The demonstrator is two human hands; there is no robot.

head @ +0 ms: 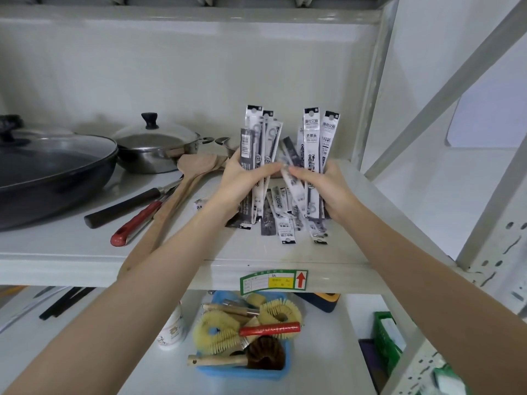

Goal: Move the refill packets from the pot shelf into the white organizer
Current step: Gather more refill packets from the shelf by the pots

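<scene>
Up on the pot shelf, my left hand clamped around one upright bunch of refill packets, my right hand gripping another, loose packets flat beneath, pans to the left.

Both arms extended forward, left hand and right hand each closed, fingertips nearly meeting

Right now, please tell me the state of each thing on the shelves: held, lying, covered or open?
left hand: shut on upright packets
right hand: shut on upright packets
loose packets: lying on pot shelf
steel pot: covered by lid
black wok: covered by glass lid
wooden spatula: lying flat
blue basket: open, holding brushes
</scene>
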